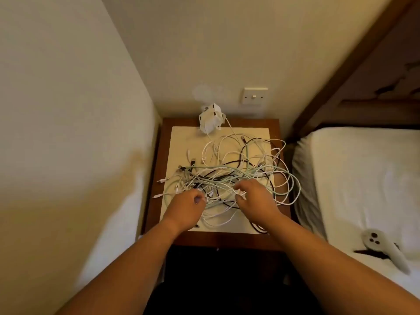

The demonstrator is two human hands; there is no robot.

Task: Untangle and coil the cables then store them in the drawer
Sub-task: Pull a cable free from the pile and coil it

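Cables (236,169): one tangled heap of white, pale green and black leads, at the centre of the frame. It lay on a cream mat (181,137) that covered most of a dark wooden bedside table (227,241). Loops spilled over the mat's right edge, and several loose plug ends pointed towards its left edge.

Left hand (187,206): lower centre, at the near left side of the heap. Fingers were curled in, thumb against them, gripping strands of the tangle; which strand could not be told.

Right hand (256,198): lower centre, just beside the left hand, over the near right side of the heap. Thumb and fingertips pinched a white connector (240,193) with its lead.

White charger block (210,119): at the far edge of the mat, upper centre, with a white lead running from it down into the heap.

Wall switch (254,96): on the wall above the table, right of the charger block.

Bed (352,178): right of the frame, white sheet, touching or just beside the table; a dark wooden headboard (354,64) rose at upper right.

Controller (384,246): pale, with dark buttons, lying on the bed at lower right, well apart from the heap.
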